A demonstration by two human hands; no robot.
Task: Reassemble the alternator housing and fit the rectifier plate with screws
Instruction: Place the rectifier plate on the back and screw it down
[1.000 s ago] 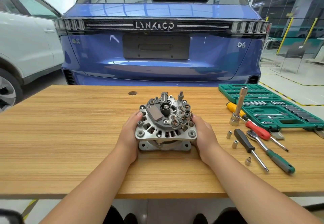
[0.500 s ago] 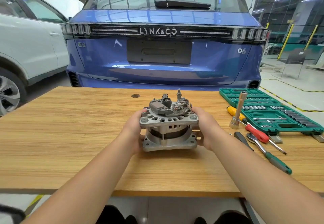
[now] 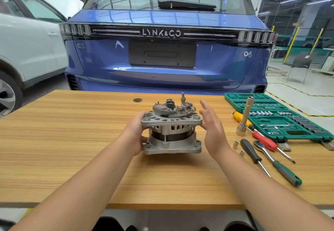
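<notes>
The grey alternator point(image 3: 171, 131) stands upright on the wooden table point(image 3: 72, 140), its two housing halves joined. The rectifier plate point(image 3: 173, 108) with its dark regulator block and a threaded stud sits on top. My left hand point(image 3: 137, 133) grips the housing's left side, fingers curled round the upper flange. My right hand point(image 3: 213, 129) hovers just off the right side, fingers straight and spread, holding nothing.
Right of the alternator lie a black screwdriver point(image 3: 253, 155), a ratchet with a green handle point(image 3: 278, 164), a red screwdriver point(image 3: 265, 142), a yellow one point(image 3: 238, 116), an upright socket extension point(image 3: 244, 118), loose sockets point(image 3: 235, 144) and an open green socket case point(image 3: 282, 120). A blue car point(image 3: 162, 50) stands behind the table.
My right hand has let go of the alternator and moved slightly away from it with its fingers spread. My left hand still holds it. The camera view has risen, and the alternator shows more side-on.
</notes>
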